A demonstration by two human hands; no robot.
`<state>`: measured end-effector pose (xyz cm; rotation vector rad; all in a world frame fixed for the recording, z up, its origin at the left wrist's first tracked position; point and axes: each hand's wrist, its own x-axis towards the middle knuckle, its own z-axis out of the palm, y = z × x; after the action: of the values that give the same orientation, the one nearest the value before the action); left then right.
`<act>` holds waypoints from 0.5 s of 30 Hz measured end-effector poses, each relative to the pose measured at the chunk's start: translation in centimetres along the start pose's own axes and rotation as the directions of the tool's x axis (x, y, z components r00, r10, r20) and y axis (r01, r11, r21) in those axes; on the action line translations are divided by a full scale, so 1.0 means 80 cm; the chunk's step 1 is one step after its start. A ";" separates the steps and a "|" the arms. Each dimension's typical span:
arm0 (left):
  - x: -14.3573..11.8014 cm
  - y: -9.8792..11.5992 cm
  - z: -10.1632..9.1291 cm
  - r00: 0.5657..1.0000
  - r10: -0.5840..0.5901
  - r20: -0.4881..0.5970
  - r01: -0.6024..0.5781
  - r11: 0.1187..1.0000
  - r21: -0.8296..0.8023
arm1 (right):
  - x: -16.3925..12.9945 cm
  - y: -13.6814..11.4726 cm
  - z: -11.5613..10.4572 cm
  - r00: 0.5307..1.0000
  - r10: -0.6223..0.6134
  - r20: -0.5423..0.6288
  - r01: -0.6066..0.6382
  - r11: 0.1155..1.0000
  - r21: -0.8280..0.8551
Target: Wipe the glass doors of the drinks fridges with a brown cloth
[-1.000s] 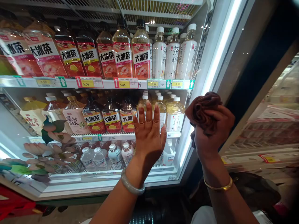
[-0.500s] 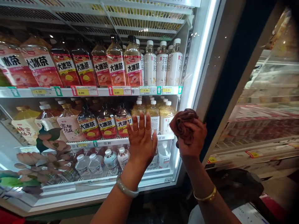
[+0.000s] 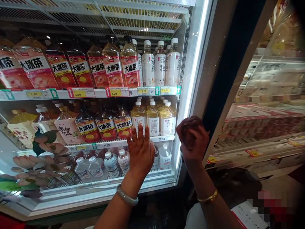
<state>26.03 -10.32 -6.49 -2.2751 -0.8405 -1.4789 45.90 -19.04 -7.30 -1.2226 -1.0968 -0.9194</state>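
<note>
Wiping step: left hand (image 3: 140, 152) spread flat on glass (image 3: 71, 178); right hand (image 3: 194, 143) clutches cloth (image 3: 188, 128) at frame (image 3: 202, 82).

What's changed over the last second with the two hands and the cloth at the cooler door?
Both hands sit lower against the glass cooler door than before. The left hand, still flat and open on the glass, slid down. The right hand moved down and left along the door's edge, still clutching the bunched dark red cloth. Nothing was let go; the bottles inside stayed put.
</note>
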 end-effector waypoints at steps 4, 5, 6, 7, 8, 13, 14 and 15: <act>-0.005 0.004 0.012 0.999 -0.002 -0.047 0.004 1.000 0.031 | -0.012 -0.016 0.009 0.997 0.069 -0.034 -0.071 0.996 -0.061; -0.007 0.004 0.016 0.998 -0.004 -0.061 0.007 0.999 0.039 | -0.020 -0.028 0.016 0.999 0.044 -0.017 -0.045 0.997 -0.062; -0.009 0.004 0.020 0.997 0.001 -0.075 0.002 0.999 0.047 | -0.028 -0.041 0.023 1.000 -0.004 0.016 0.005 0.999 -0.043; -0.011 0.004 0.023 0.996 0.013 -0.092 -0.008 0.998 0.056 | -0.036 -0.052 0.028 0.995 -0.070 0.064 0.071 0.997 -0.009; -0.013 0.003 0.026 0.994 0.028 -0.107 -0.021 0.998 0.064 | -0.041 -0.059 0.032 0.983 -0.145 0.115 0.142 0.989 0.033; -0.020 0.000 0.026 0.993 0.055 -0.101 -0.047 0.996 0.079 | -0.034 -0.038 0.025 0.942 -0.291 0.166 0.287 0.957 0.047; -0.021 0.000 0.025 0.995 0.050 -0.086 -0.044 0.996 0.073 | -0.030 -0.030 0.023 0.958 -0.259 0.121 0.259 0.966 0.013; -0.021 0.000 0.024 0.996 0.048 -0.071 -0.043 0.997 0.066 | -0.026 -0.025 0.022 0.974 -0.216 0.065 0.218 0.976 -0.018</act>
<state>26.88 -9.81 -8.84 -2.1662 -0.7986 -1.4828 43.25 -17.64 -8.81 -1.1737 -1.2915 -1.0686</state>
